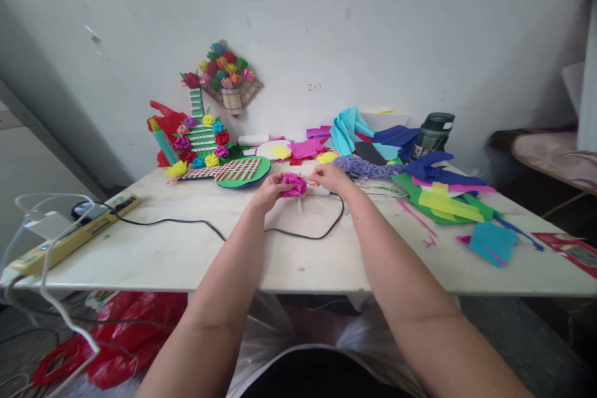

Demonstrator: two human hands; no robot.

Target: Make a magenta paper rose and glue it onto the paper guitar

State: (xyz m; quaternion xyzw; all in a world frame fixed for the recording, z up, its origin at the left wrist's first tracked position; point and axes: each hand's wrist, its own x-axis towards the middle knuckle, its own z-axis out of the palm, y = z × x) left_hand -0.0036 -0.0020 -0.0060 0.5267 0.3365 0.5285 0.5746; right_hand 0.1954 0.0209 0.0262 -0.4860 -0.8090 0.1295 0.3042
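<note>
Near the middle of the table, my left hand [271, 191] is closed on a bright pink paper flower [295, 185], thumb and fingers at its left side. My right hand [332, 176] is just to the flower's right, its fingers pinched together; anything between them is too small to make out. Below and behind the right fingers lies a white tool [319, 189] with a bit of orange at its left end and a black cord [342, 205] at its right. My right hand partly hides it. A short pale piece shows under the flower.
A green paper guitar [242, 173] with paper roses stands back left. Coloured crepe paper [347, 130], purple yarn [368, 168] and a dark green flask [435, 134] are back right. Paper scraps [445, 202] lie right. A power strip [74, 236] sits at the left edge, the cord crossing the table.
</note>
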